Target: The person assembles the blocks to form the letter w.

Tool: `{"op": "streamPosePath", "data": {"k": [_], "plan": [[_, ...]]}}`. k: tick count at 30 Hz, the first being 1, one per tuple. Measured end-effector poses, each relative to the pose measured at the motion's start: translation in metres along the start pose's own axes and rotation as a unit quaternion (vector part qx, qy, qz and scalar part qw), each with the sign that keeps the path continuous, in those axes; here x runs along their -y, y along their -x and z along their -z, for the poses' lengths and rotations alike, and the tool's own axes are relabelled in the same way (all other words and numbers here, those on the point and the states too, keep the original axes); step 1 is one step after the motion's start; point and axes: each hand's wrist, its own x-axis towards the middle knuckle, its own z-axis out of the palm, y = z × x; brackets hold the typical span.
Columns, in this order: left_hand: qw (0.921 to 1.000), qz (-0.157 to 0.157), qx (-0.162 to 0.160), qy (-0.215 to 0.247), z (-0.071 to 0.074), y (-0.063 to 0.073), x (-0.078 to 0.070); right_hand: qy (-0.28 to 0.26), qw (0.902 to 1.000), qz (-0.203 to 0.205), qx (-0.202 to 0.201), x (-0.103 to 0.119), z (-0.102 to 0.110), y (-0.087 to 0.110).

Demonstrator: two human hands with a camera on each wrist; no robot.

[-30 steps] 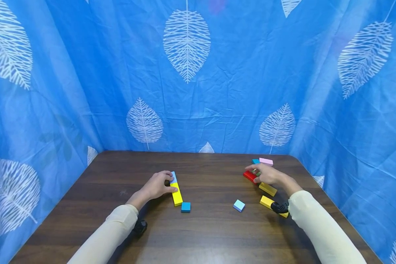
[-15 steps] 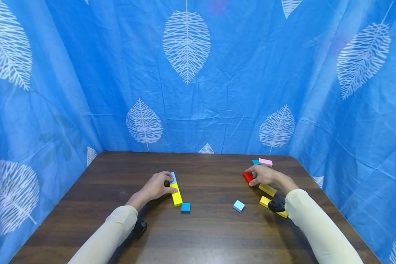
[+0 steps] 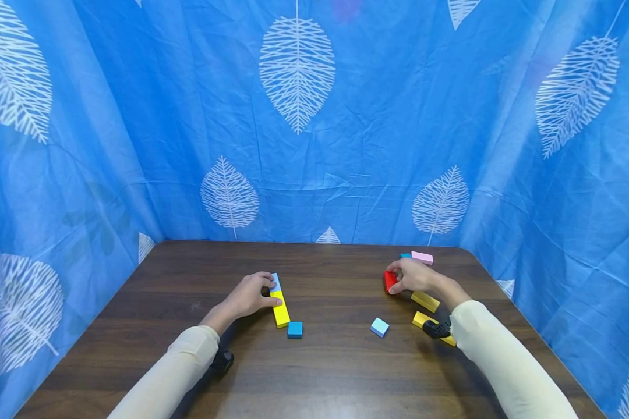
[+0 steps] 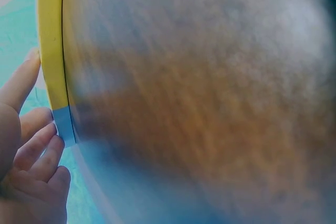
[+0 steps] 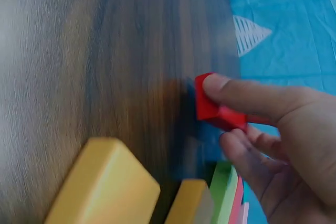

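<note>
Blue cloth with white leaf prints [image 3: 367, 157] closes the far side and both flanks of a dark wooden table [image 3: 335, 384]. At the right of this table, toward the far part, is the red block [image 3: 388, 282], pinched between the thumb and fingers of the right hand [image 3: 418, 276]. Whether it is lifted from the wood, I cannot tell. I judge that the step in hand is the taking of this block; moving it well calls for a steady pinch, away from its neighbours.

Near the right hand lie two yellow-orange blocks [image 3: 425, 301], with a green block [image 5: 223, 192] and, farther, a pink block [image 3: 423, 257]. At the left, the left hand [image 3: 247, 295] clamps nothing: its thumb touches a long yellow block [image 3: 281, 313], its relaxed fingers the light-blue block [image 3: 276, 281] at the far end. A teal block [image 3: 295, 329] is at the near end; a small pale-blue block [image 3: 380, 326] lies alone, between the hands but nearer.
</note>
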Motion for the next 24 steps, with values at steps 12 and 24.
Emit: {"op": "streamPosePath", "data": {"k": [12, 24], "plan": [[1.0, -0.003, -0.001, 0.003, 0.0, 0.001, 0.0, 0.003, 0.9977, 0.058, -0.034, 0.035, -0.019, -0.011], [1.0, 0.002, -0.001, 0.0, -0.001, 0.002, -0.002, -0.022, 0.994, 0.093, -0.053, 0.055, -0.036, -0.016]]}}
